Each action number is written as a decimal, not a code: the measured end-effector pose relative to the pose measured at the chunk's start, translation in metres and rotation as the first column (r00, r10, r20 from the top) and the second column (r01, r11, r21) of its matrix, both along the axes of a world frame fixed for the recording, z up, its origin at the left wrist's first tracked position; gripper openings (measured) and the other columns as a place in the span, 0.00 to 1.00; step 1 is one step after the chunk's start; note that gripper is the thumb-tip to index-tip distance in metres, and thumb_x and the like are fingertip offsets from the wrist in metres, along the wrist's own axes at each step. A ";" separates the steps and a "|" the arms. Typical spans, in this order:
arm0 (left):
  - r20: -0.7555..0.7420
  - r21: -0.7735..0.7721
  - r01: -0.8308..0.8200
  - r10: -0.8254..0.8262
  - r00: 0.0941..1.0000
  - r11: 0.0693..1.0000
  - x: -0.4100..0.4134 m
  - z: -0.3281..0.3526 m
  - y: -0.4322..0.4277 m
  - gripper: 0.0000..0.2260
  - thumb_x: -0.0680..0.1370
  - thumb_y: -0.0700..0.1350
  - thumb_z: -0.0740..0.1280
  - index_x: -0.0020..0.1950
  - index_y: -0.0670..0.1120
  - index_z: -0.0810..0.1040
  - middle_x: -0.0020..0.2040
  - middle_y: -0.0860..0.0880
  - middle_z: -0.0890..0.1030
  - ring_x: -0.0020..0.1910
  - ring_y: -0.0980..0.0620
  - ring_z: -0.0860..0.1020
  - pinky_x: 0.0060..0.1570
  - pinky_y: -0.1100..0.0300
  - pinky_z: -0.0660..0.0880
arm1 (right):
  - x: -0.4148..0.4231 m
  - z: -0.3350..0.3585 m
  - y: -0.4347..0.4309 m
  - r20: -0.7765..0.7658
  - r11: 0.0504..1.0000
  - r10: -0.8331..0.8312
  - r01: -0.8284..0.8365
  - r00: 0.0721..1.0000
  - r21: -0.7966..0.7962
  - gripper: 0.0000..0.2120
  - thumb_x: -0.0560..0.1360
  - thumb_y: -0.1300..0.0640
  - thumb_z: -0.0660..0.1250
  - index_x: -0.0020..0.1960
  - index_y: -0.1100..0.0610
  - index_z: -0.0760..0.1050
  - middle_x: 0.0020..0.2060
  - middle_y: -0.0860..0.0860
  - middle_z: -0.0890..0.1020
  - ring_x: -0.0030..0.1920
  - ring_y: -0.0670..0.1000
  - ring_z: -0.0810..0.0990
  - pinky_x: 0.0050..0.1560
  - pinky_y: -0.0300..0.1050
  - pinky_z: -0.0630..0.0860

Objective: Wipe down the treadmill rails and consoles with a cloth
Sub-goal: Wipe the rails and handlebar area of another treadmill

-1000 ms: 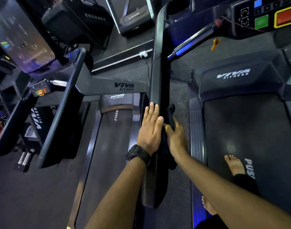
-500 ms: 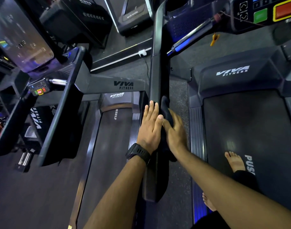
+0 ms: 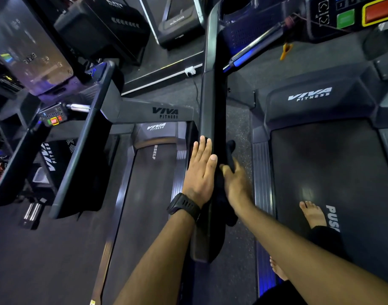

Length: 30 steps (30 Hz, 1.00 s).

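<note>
- The left grip [image 3: 200, 170] (a bare hand with a black watch [image 3: 184, 206] at the wrist) lies flat and wide against the left face of the rail [image 3: 210, 102]. Its fingers are straight, together and holding nothing. It looks to be there as a brace, steadying the rail against pressure from the other side.
- The right grip [image 3: 235, 183] is closed round the dark cloth [image 3: 230, 154] and pins it to the rail's right face, directly opposite the left grip. The rail is therefore squeezed between the two, which suits a firm wiping stroke.
- The cloth is bunched lengthwise along the rail. One end sticks out past the fingers towards the far end, and the other hangs loose below the wrist, off the rail's right edge.
- The rail's long axis runs away from the person. Its blunt near end is close to the body, and its far end rises towards the console [image 3: 353, 14] at the upper right.
- Both grips sit on the nearer half of the rail, so the far stretch and the console probably remain to be wiped.
- The person stands barefoot, with one foot [image 3: 313, 213] on the belt [image 3: 331, 168] of the treadmill to the right, beside the rail.
</note>
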<state>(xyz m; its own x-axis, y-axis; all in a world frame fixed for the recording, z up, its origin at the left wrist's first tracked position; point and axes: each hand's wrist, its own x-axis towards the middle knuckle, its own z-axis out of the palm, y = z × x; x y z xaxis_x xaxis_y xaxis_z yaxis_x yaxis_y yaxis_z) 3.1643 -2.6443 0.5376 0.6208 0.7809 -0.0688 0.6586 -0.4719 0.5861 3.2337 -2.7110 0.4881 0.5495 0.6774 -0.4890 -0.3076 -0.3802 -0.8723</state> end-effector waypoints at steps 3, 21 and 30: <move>0.009 0.000 0.000 0.000 1.000 1.000 -0.001 0.000 0.001 0.34 0.79 0.62 0.43 0.80 0.45 0.56 0.81 0.50 0.51 0.80 0.55 0.44 0.78 0.61 0.42 | -0.003 0.011 -0.005 0.131 0.978 -0.040 0.012 0.991 0.208 0.21 0.82 0.47 0.63 0.75 0.43 0.69 0.68 0.41 0.72 0.63 0.44 0.74 0.62 0.46 0.72; -0.019 0.026 0.010 -0.010 1.000 1.000 -0.010 -0.001 -0.011 0.35 0.79 0.62 0.43 0.80 0.44 0.56 0.81 0.50 0.51 0.80 0.55 0.44 0.75 0.69 0.40 | -0.014 -0.004 -0.014 0.001 0.999 0.009 -0.009 1.000 0.039 0.32 0.72 0.33 0.56 0.75 0.40 0.67 0.66 0.48 0.77 0.60 0.52 0.80 0.61 0.57 0.77; -0.019 0.008 0.013 -0.012 1.000 1.000 -0.015 0.001 -0.018 0.36 0.78 0.63 0.42 0.81 0.45 0.55 0.82 0.51 0.50 0.80 0.55 0.43 0.75 0.67 0.40 | -0.016 -0.006 -0.022 0.006 0.999 0.029 -0.029 1.000 -0.042 0.30 0.74 0.35 0.56 0.74 0.40 0.68 0.66 0.51 0.78 0.59 0.56 0.80 0.61 0.59 0.77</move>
<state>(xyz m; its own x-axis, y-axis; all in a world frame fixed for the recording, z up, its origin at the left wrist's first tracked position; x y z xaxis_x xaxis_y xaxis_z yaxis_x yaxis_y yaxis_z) 3.1494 -2.6626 0.5382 0.6291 0.7737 -0.0749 0.6638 -0.4846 0.5696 3.2179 -2.7327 0.4821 0.5335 0.6721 -0.5135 -0.2900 -0.4249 -0.8575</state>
